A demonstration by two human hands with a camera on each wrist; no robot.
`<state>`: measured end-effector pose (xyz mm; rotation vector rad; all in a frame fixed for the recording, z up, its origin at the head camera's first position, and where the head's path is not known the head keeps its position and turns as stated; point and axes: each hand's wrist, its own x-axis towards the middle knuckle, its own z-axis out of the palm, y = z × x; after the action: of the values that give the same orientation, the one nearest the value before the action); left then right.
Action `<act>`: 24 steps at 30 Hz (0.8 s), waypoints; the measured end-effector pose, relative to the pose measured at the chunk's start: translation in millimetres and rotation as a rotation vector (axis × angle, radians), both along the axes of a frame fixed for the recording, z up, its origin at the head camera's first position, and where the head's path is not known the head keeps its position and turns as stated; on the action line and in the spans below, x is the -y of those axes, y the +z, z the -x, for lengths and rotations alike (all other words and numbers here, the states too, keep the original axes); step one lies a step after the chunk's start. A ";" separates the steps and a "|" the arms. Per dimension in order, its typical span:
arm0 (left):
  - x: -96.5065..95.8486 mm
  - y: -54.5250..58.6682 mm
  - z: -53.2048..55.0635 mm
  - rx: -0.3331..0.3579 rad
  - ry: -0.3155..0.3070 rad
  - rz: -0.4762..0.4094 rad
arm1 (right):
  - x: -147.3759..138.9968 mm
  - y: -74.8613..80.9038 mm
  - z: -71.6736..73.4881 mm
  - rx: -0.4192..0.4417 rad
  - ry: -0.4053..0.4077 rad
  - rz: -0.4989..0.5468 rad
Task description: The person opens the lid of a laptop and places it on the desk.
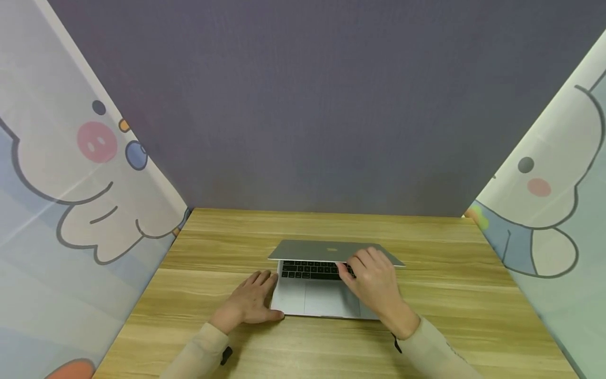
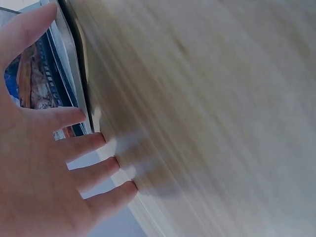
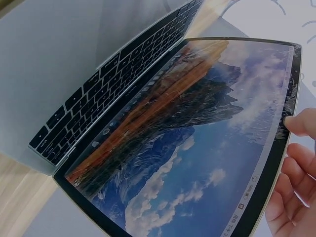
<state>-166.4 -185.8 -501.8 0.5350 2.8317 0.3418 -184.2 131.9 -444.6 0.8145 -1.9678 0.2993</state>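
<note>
A silver laptop [image 1: 290,299] lies on the wooden table, its lid [image 1: 303,249] partly raised and leaning forward over the black keyboard [image 1: 303,271]. The right hand [image 1: 374,279] pinches the lid's top edge. In the right wrist view its thumb [image 3: 301,122] presses the black bezel, with the other fingers curled behind the lid. A mountain picture glows on the lit screen [image 3: 177,133]. Beside the laptop's left edge, the left hand [image 1: 252,302] rests with fingers spread on the table, its thumb touching the front left corner.
The wooden table [image 1: 227,237] meets a dark grey panel [image 1: 303,131] at its back edge. Cartoon-printed walls [image 1: 544,226] stand on both sides. Dark bands show at both wrists, by the light sleeves [image 1: 199,352].
</note>
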 end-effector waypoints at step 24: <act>-1.7 -2.3 1.6 -0.013 0.024 -0.036 | -0.5 7.3 11.8 0.030 0.007 0.033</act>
<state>-168.0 -184.1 -504.1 0.5131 2.8512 0.3962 -196.1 132.4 -437.2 0.7995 -1.9833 0.3495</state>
